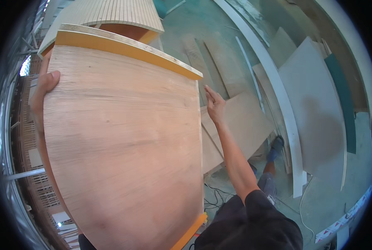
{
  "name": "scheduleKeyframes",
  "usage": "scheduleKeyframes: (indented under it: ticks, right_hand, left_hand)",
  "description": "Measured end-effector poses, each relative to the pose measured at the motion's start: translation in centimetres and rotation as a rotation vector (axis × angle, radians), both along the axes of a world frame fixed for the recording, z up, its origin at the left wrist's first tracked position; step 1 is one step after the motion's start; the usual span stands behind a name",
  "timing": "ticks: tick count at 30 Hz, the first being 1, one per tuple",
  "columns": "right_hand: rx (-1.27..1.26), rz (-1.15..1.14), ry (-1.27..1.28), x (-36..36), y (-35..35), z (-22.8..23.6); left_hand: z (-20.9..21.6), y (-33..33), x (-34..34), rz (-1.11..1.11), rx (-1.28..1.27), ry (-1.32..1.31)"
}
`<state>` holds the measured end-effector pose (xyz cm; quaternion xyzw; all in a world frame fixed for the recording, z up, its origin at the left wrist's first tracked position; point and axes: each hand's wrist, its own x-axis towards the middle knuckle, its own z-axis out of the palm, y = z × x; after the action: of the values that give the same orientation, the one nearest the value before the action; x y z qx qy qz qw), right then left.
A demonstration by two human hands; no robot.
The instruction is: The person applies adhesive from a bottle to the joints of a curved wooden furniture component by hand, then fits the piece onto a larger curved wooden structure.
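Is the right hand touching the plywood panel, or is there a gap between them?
Apart. The head view shows the right hand open beside the plywood panel, with floor visible between its fingers and the panel's right edge. The left hand grips the left edge.

the plywood panel [119, 158] is pale reddish wood, matt, with fine straight grain and a slightly rough, unsanded look; its edge strip [127, 49] is smooth orange-yellow. behind it the slatted board [111, 12] shows ribbed light wood. the grey sheets [315, 112] look flat and dull. the floor [219, 25] is worn greenish concrete, dusty.
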<state>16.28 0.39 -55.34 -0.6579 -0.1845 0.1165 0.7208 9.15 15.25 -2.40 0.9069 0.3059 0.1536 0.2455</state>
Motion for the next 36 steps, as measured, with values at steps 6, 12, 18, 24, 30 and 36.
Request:
scheduleKeyframes:
  ticks: [6,12,18,24,30,36]
  right_hand:
    - [0.123,0.244,0.025,-0.8,-1.5,5.2]
    - [0.022,-0.007,-0.016,1.5,0.8,-3.6]
    - [0.127,0.181,0.074,-2.2,-2.4,2.8]
    - [0.065,0.106,0.034,0.4,1.2,3.1]
    - [0.107,0.122,0.037,-0.3,-1.6,4.3]
    - [0.139,0.166,-0.028,0.0,1.3,10.0]
  left_hand:
    - [-0.6,-0.2,-2.8,0.068,-0.017,-0.003]
    - [-0.1,-1.9,0.7,0.005,-0.031,-0.015]
    - [0.1,0.7,-3.0,0.048,-0.026,-0.009]
    - [0.2,0.7,-0.8,0.0,-0.028,-0.027]
    - [0.3,1.6,-1.9,0.025,-0.041,-0.013]
    - [0.6,2.4,-2.7,0.062,-0.018,0.015]
